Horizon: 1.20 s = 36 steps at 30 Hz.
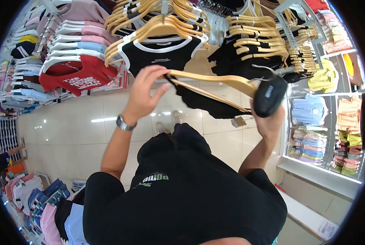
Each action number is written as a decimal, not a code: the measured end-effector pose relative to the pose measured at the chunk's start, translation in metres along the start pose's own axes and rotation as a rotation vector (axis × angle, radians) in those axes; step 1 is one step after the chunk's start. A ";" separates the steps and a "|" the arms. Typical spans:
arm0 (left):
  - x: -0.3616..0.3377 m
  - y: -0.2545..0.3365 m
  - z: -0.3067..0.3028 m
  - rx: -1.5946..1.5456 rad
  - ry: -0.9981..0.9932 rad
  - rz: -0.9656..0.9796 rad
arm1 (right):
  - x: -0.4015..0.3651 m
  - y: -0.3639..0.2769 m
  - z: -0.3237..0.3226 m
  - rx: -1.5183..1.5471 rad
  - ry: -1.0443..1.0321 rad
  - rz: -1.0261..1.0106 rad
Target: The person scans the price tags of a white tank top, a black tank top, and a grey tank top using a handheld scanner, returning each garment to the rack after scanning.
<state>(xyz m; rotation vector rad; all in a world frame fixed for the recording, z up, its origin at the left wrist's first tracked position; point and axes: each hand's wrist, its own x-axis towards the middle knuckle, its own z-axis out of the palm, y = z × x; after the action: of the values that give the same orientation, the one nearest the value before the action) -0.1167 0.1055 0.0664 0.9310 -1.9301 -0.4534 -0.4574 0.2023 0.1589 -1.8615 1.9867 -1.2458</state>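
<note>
My left hand (145, 93), with a watch on the wrist, grips one end of a wooden hanger (215, 81) that carries a black garment (207, 105). My right hand (268, 120) holds a black handheld scanner (269, 95) at the hanger's other end; whether it also touches the hanger I cannot tell. A paper tag (238, 121) hangs below the garment. Just beyond, a black top with white trim (162, 55) hangs on a rack of wooden hangers.
Racks of hung clothes fill the view ahead: pink, white and red tops (74, 49) at left, black tops (252, 53) at right. Shelves of folded clothes (333, 130) stand at right. More clothes (43, 204) hang at lower left. Glossy tiled floor (68, 126) lies below.
</note>
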 end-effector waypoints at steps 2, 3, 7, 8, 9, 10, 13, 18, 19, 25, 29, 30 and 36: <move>-0.014 -0.001 0.010 0.045 0.071 -0.087 | 0.015 -0.002 0.025 0.003 -0.124 -0.028; -0.020 -0.005 0.011 0.083 0.084 -0.133 | 0.023 -0.006 0.039 0.022 -0.170 -0.044; -0.029 -0.029 -0.009 0.233 0.114 -0.171 | 0.052 -0.024 0.086 0.180 -0.297 -0.068; -0.033 -0.038 -0.011 0.192 0.122 -0.216 | 0.060 -0.030 0.093 0.170 -0.330 -0.073; -0.033 -0.044 -0.013 0.149 0.128 -0.260 | 0.068 -0.035 0.099 0.159 -0.362 -0.076; -0.027 -0.047 -0.015 0.155 0.206 -0.226 | 0.076 -0.035 0.108 0.177 -0.340 -0.133; -0.015 -0.054 -0.030 0.166 0.215 -0.311 | 0.100 -0.044 0.122 0.055 -0.389 -0.112; 0.006 -0.068 -0.044 0.227 0.218 -0.325 | 0.124 -0.030 0.139 0.135 -0.344 -0.113; 0.007 -0.070 -0.045 0.216 0.227 -0.342 | 0.127 -0.027 0.139 0.137 -0.354 -0.102; 0.006 -0.088 -0.051 0.159 0.208 -0.444 | 0.128 -0.008 0.136 0.218 -0.367 -0.055; -0.004 -0.099 -0.049 0.140 0.172 -0.496 | 0.122 0.004 0.139 0.226 -0.350 0.029; -0.007 -0.103 -0.048 0.113 0.171 -0.503 | 0.119 0.008 0.141 0.243 -0.350 0.037; -0.010 -0.109 -0.049 0.081 0.159 -0.486 | 0.108 0.030 0.152 0.334 -0.315 0.023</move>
<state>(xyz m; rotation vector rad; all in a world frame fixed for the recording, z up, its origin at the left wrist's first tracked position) -0.0258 0.0457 0.0161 1.4529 -1.5815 -0.5617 -0.4110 0.0341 0.0863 -1.7372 1.5301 -1.1134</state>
